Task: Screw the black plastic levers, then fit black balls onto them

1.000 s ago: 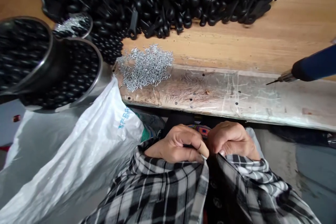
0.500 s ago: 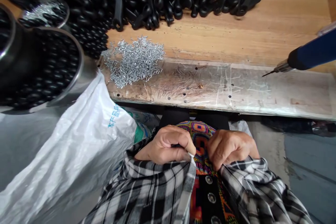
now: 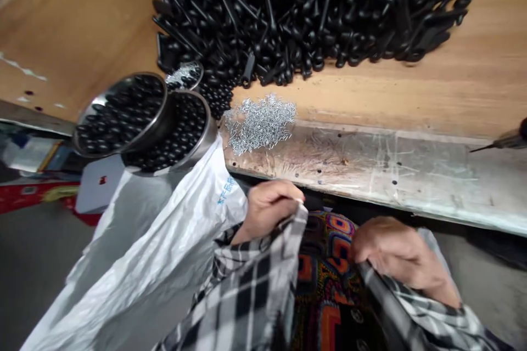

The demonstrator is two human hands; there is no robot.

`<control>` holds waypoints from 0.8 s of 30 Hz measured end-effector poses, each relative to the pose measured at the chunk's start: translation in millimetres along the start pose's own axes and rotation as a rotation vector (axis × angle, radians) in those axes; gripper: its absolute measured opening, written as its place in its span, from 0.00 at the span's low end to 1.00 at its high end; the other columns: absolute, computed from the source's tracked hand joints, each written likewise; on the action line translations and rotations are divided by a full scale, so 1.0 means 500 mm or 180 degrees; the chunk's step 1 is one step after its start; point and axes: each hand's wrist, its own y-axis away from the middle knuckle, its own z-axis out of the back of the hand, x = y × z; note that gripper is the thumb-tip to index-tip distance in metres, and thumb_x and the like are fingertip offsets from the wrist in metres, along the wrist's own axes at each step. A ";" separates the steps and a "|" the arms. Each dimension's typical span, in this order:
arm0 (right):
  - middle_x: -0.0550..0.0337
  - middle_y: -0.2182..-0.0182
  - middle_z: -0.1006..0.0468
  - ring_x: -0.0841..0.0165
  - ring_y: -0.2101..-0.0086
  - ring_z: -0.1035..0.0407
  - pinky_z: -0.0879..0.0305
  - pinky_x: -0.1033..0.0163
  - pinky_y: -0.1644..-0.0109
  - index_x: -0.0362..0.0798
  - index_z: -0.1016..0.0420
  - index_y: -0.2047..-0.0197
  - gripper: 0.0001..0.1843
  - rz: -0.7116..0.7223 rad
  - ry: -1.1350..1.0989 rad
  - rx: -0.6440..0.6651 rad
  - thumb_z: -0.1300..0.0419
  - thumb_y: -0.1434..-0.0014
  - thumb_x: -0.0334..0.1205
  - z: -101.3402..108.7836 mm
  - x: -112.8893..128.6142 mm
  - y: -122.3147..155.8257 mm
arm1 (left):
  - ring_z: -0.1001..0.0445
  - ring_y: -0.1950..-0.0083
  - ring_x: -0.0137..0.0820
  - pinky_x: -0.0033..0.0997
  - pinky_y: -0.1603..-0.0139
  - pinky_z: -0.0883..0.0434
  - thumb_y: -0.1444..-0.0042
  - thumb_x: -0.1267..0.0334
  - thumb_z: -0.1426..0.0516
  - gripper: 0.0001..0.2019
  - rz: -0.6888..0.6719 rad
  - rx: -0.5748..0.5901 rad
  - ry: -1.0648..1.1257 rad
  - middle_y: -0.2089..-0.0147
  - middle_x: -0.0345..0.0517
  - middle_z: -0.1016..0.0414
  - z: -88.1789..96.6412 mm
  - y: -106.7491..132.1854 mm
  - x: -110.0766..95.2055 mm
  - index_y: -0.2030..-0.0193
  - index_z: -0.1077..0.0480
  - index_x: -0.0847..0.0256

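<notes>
My left hand [image 3: 272, 205] pinches the front edge of a black-and-white plaid shirt [image 3: 242, 296], pulling it up and outward. My right hand [image 3: 395, 249] is closed on the opposite front edge of the same shirt, a little blurred. Between the two edges shows a colourful patterned garment [image 3: 329, 263] with dark, round buttons low down. Both hands are in front of my body, just below the near edge of the wooden workbench [image 3: 411, 101]. Neither hand touches anything on the bench.
Black plastic parts [image 3: 288, 22] lie heaped at the back. Small metal pins [image 3: 263, 123] are piled nearer. Metal bowls [image 3: 206, 142] of black knobs [image 3: 123, 112] stand left, above a white woven sack [image 3: 164, 247]. A driver tip [image 3: 494, 145] juts in from the right.
The view has swung left, showing more bowls and the bench's left side. My hands have moved farther apart, drawing the shirt's edges away from the patterned garment.
</notes>
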 end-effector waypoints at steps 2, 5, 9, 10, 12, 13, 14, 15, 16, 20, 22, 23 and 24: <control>0.54 0.75 0.25 0.70 0.72 0.29 0.35 0.68 0.67 0.43 0.27 0.65 0.12 0.0178 -0.0503 0.0140 0.47 0.38 0.41 -0.007 -0.041 0.012 | 0.30 0.72 0.25 0.23 0.70 0.35 0.49 0.65 0.40 0.06 0.0336 0.0933 0.0153 0.73 0.46 0.28 -0.021 0.009 0.028 0.71 0.27 0.67; 0.49 0.72 0.23 0.67 0.68 0.27 0.34 0.65 0.63 0.41 0.25 0.62 0.10 0.0159 -0.0530 0.0352 0.45 0.40 0.38 -0.002 -0.051 0.026 | 0.31 0.72 0.25 0.22 0.70 0.35 0.48 0.65 0.41 0.07 0.0473 0.1753 0.0407 0.74 0.47 0.28 -0.047 0.012 0.043 0.72 0.28 0.68; 0.46 0.69 0.22 0.66 0.65 0.27 0.33 0.64 0.61 0.40 0.25 0.58 0.12 0.0084 -0.0216 0.0297 0.47 0.38 0.35 0.010 -0.018 0.020 | 0.31 0.71 0.24 0.22 0.68 0.35 0.47 0.67 0.42 0.06 0.0317 0.1963 0.0361 0.73 0.48 0.27 -0.056 0.002 0.025 0.71 0.28 0.68; 0.46 0.69 0.22 0.66 0.65 0.27 0.33 0.64 0.61 0.40 0.25 0.58 0.12 0.0101 -0.0211 0.0229 0.47 0.38 0.36 0.010 -0.012 0.017 | 0.31 0.72 0.24 0.21 0.68 0.34 0.47 0.67 0.42 0.06 0.0302 0.1946 0.0365 0.73 0.48 0.27 -0.056 0.001 0.021 0.71 0.28 0.68; 0.46 0.69 0.22 0.65 0.65 0.27 0.33 0.63 0.61 0.40 0.25 0.58 0.13 0.0120 -0.0228 0.0117 0.48 0.37 0.37 0.006 -0.010 0.014 | 0.30 0.71 0.25 0.22 0.68 0.34 0.47 0.66 0.42 0.06 0.0297 0.1942 0.0357 0.73 0.48 0.27 -0.054 0.001 0.016 0.71 0.28 0.68; 0.47 0.69 0.22 0.66 0.65 0.27 0.33 0.63 0.61 0.40 0.25 0.58 0.13 0.0146 -0.0228 0.0095 0.47 0.37 0.37 0.002 -0.012 0.014 | 0.30 0.71 0.25 0.22 0.68 0.34 0.47 0.66 0.42 0.06 0.0293 0.1954 0.0340 0.72 0.48 0.27 -0.054 0.002 0.016 0.71 0.28 0.67; 0.47 0.69 0.22 0.66 0.66 0.27 0.33 0.63 0.61 0.40 0.24 0.58 0.12 0.0165 -0.0224 0.0105 0.47 0.38 0.37 -0.001 -0.016 0.015 | 0.30 0.71 0.25 0.22 0.67 0.33 0.47 0.65 0.42 0.07 0.0283 0.1976 0.0324 0.72 0.49 0.26 -0.052 0.003 0.018 0.71 0.28 0.67; 0.47 0.69 0.22 0.66 0.66 0.27 0.33 0.64 0.61 0.40 0.24 0.59 0.12 0.0172 -0.0228 0.0132 0.47 0.38 0.36 -0.005 -0.019 0.017 | 0.30 0.70 0.25 0.22 0.67 0.33 0.47 0.65 0.42 0.07 0.0275 0.2006 0.0304 0.71 0.49 0.26 -0.051 0.004 0.020 0.71 0.28 0.67; 0.47 0.69 0.22 0.66 0.66 0.27 0.33 0.64 0.61 0.40 0.24 0.59 0.12 0.0157 -0.0242 0.0160 0.46 0.38 0.36 -0.008 -0.023 0.019 | 0.30 0.70 0.25 0.22 0.67 0.33 0.47 0.65 0.42 0.07 0.0265 0.2023 0.0285 0.71 0.49 0.26 -0.048 0.005 0.023 0.71 0.28 0.67; 0.47 0.70 0.23 0.66 0.67 0.27 0.33 0.65 0.63 0.39 0.24 0.61 0.12 0.0053 -0.0331 0.0116 0.46 0.39 0.37 -0.011 -0.029 0.026 | 0.29 0.66 0.27 0.25 0.61 0.31 0.47 0.68 0.43 0.04 -0.0013 0.2082 0.0043 0.69 0.49 0.26 -0.032 0.009 0.011 0.69 0.29 0.66; 0.47 0.70 0.23 0.66 0.67 0.27 0.33 0.65 0.62 0.39 0.24 0.61 0.12 0.0079 -0.0309 0.0122 0.46 0.39 0.37 -0.009 -0.028 0.026 | 0.29 0.54 0.34 0.34 0.50 0.32 0.48 0.71 0.44 0.06 -0.0332 0.2032 -0.0303 0.59 0.52 0.26 -0.021 0.023 -0.020 0.62 0.29 0.64; 0.47 0.70 0.23 0.66 0.67 0.27 0.33 0.65 0.62 0.39 0.24 0.61 0.12 0.0103 -0.0295 0.0164 0.46 0.39 0.37 -0.008 -0.028 0.025 | 0.31 0.48 0.37 0.39 0.45 0.33 0.49 0.73 0.45 0.12 -0.0532 0.1954 -0.0475 0.53 0.52 0.27 -0.015 0.036 -0.040 0.58 0.29 0.62; 0.46 0.70 0.23 0.66 0.66 0.27 0.33 0.65 0.61 0.38 0.24 0.61 0.12 0.0132 -0.0287 0.0220 0.46 0.39 0.37 -0.006 -0.028 0.023 | 0.32 0.47 0.39 0.41 0.45 0.34 0.50 0.74 0.45 0.16 -0.0600 0.2023 -0.0606 0.51 0.51 0.27 -0.008 0.054 -0.061 0.54 0.30 0.59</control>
